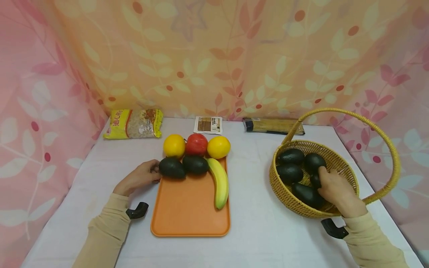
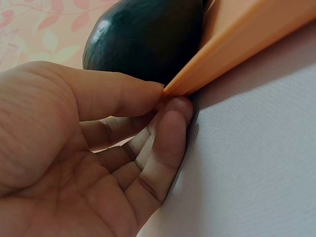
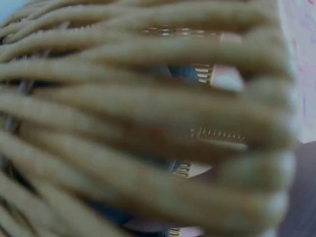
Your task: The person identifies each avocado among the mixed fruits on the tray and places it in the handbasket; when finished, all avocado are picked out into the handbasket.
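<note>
At the upper left edge of an orange tray (image 1: 189,219), my left hand (image 1: 144,174) pinches the rim, thumb above and fingers below in the left wrist view. Close to that thumb lies a dark avocado (image 2: 148,42), one of two on the tray; the other avocado (image 1: 195,165) is beside it. A banana (image 1: 219,184) lies along the tray's right side. My right hand (image 1: 336,191) reaches into a wicker basket (image 1: 283,193), thumb and fingers around a partly covered avocado (image 1: 315,181). Other avocados (image 1: 308,195) surround it. Basket weave hides this hand in the right wrist view.
A yellow fruit (image 1: 174,146), a red apple (image 1: 196,144) and a lemon (image 1: 219,147) line the tray's far end. Behind stand a yellow bag (image 1: 134,124), a white packet (image 1: 208,125) and a long package (image 1: 273,126). The basket's tall handle (image 1: 397,163) arches at right.
</note>
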